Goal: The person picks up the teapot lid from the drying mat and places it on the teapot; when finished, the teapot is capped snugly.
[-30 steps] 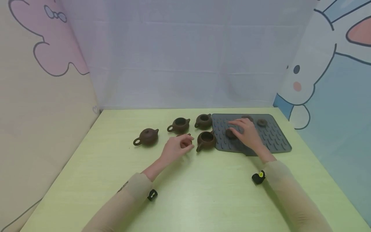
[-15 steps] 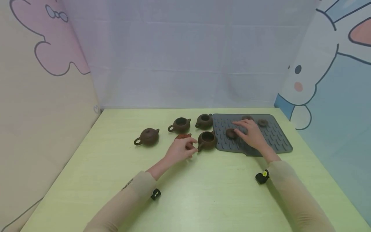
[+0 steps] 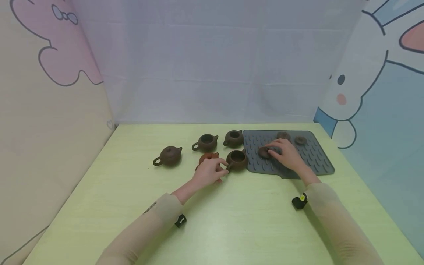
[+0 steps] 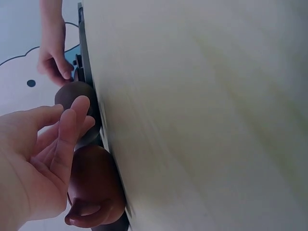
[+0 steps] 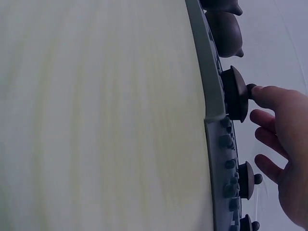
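My left hand [image 3: 208, 173] reaches to the handle of a dark brown lidless teapot [image 3: 237, 165], thumb and fingers apart with the fingertips right at it. In the left wrist view that teapot [image 4: 70, 94] lies just beyond the fingers. Below the hand there is a reddish-brown teapot [image 4: 96, 180], partly covered by the left hand in the head view. My right hand [image 3: 288, 157] pinches the knob of a round brown teapot lid [image 3: 264, 152], which sits on a grey ridged mat. From the right wrist view, the thumb meets the knob of this lid [image 5: 236, 94].
Two more lidless teapots stand behind, one left [image 3: 207, 142] and one beside the mat [image 3: 233, 138]. A lidded teapot [image 3: 170, 156] is farther left. Two other lids, one nearer [image 3: 283, 136] and one right [image 3: 300, 140], lie on the grey mat [image 3: 318, 163].
My left hand has moved right, past the reddish-brown teapot to the dark teapot's handle. The right hand's fingers have come down and closed on the lid's knob.
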Motion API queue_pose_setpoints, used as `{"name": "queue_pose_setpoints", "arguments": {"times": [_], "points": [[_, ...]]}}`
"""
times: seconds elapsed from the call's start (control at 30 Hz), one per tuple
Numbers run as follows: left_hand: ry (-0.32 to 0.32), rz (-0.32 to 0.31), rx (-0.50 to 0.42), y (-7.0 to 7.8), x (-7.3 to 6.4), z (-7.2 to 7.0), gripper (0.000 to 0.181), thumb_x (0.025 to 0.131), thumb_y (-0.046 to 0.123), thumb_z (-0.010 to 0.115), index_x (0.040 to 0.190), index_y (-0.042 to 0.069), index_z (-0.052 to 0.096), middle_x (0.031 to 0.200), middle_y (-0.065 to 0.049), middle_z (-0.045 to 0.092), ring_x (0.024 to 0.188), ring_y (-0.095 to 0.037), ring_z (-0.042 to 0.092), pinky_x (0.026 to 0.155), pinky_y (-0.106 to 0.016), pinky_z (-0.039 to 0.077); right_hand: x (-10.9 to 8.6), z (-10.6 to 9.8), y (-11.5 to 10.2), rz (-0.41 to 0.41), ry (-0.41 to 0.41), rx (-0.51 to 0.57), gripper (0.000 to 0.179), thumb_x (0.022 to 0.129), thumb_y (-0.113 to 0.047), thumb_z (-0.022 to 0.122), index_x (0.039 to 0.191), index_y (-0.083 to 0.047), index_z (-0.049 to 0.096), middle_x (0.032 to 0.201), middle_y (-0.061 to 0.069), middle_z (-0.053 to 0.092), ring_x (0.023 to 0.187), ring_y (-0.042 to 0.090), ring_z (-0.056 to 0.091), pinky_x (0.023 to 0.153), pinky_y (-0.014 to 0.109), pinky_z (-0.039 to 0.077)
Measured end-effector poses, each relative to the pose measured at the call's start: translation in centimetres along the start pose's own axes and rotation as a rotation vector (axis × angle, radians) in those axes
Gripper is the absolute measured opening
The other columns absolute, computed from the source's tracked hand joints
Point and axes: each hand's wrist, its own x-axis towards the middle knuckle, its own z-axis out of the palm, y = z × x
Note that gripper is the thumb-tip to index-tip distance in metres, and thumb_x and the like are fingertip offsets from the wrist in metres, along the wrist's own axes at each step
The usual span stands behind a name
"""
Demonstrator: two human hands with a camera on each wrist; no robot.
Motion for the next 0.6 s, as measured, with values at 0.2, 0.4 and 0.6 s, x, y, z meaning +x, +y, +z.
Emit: {"name": "queue_pose_setpoints", "arguments": {"times": [0.2, 0.4, 0.6], "points": [[0.001, -0.013, -0.024, -0.14, 0.13, 0.22, 0.016, 0.091, 0.018, 0.072, 0.106, 0.014, 0.070, 0.078, -0.003, 0.077, 0.049, -0.003, 0.065, 0.050, -0.023, 0.052, 0.16, 0.08, 0.00, 0.015, -0.015, 0.014, 0.022, 0.095, -0.011, 0.065, 0.116, -0.007, 0.071, 0.118, 0.019, 0.065, 0.114, 0.038, 0.055, 0.099, 0.060, 0.042], [-0.006, -0.024, -0.026, -0.06, 0.15, 0.25, 0.017, 0.092, 0.017, 0.070, 0.109, 0.015, 0.069, 0.080, -0.004, 0.077, 0.052, -0.005, 0.067, 0.051, -0.022, 0.053, 0.33, 0.12, -0.33, 0.024, -0.016, 0.027, 0.021, 0.095, -0.011, 0.065, 0.114, -0.005, 0.070, 0.115, 0.018, 0.066, 0.113, 0.037, 0.055, 0.098, 0.058, 0.043], [-0.012, -0.039, -0.009, 0.02, 0.19, 0.22, 0.018, 0.093, 0.018, 0.069, 0.110, 0.015, 0.069, 0.082, -0.003, 0.077, 0.052, -0.004, 0.067, 0.052, -0.021, 0.052, 0.58, 0.20, -0.66, 0.021, -0.006, 0.023, 0.020, 0.095, -0.014, 0.066, 0.113, -0.005, 0.070, 0.114, 0.017, 0.066, 0.112, 0.036, 0.055, 0.096, 0.057, 0.044]]}}
